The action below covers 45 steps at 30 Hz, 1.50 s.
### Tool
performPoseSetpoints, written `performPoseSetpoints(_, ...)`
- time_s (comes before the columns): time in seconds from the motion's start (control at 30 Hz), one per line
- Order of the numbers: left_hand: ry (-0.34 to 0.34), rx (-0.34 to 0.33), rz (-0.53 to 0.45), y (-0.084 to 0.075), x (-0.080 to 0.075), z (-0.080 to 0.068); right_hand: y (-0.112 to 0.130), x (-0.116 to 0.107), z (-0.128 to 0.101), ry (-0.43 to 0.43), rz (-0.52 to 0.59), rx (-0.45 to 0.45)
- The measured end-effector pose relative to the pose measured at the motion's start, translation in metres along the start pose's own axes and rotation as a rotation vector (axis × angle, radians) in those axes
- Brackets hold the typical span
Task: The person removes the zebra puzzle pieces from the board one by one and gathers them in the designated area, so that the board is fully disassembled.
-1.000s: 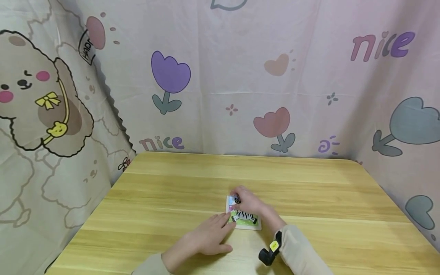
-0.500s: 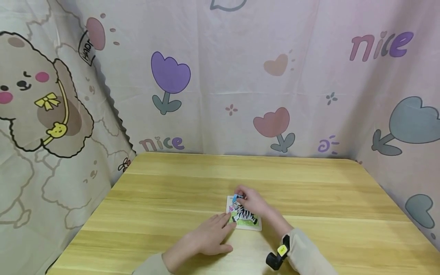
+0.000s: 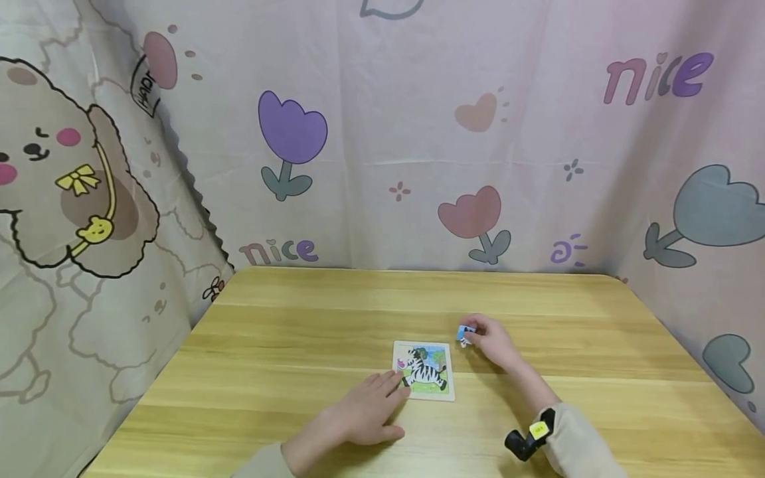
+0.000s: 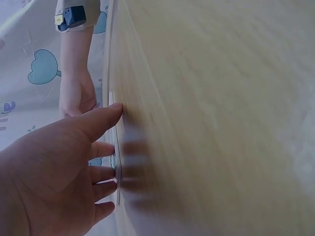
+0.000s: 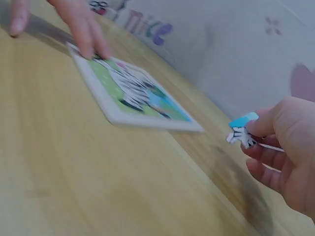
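A small zebra puzzle board [image 3: 423,370] [image 5: 132,93] lies flat near the middle of the wooden table [image 3: 299,332]. My left hand [image 3: 361,411] [image 4: 54,167] rests flat on the table, its straight fingertips touching the board's lower left edge. My right hand [image 3: 487,338] [image 5: 280,147] is to the right of the board, just above the table, pinching a small blue and white puzzle piece [image 3: 465,334] [image 5: 241,130] at its fingertips.
Patterned cloth [image 3: 382,133] with tulips and the word "nice" hangs behind the table and along both sides. A black wrist camera with a yellow tag [image 3: 528,438] sits on my right forearm. Bare wood surrounds the board.
My right hand lifted a blue and white piece off the board's top left and carried it right, off the board. The zebra picture is now uncovered. My left hand stayed put.
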<state>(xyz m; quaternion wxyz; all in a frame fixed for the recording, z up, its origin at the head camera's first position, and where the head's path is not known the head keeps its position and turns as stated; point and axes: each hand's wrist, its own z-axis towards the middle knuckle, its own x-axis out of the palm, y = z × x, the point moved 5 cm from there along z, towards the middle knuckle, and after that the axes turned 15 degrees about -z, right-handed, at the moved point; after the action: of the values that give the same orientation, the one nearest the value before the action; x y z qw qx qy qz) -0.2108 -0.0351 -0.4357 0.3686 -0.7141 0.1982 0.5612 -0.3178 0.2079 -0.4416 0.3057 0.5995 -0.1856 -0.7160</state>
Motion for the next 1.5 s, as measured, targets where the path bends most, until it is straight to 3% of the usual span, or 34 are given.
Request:
performPoseSetpoints(0.27, 0.011, -0.003, 0.002, 0.000, -0.003, -0.001, -0.030, -0.015, 0.001, -0.002, -0.087, 0.129)
performPoseSetpoints(0.97, 0.030, -0.013, 0.006, -0.002, -0.002, 0.001, -0.032, -0.009, 0.011, -0.019, -0.314, 0.074)
performPoseSetpoints(1.33, 0.017, -0.002, -0.004, -0.002, -0.004, 0.003, -0.028, -0.012, 0.013, -0.031, -0.307, 0.111)
performPoseSetpoints(1.5, 0.017, 0.012, -0.007, -0.002, -0.004, 0.003, -0.011, -0.008, 0.013, -0.077, -0.261, 0.078)
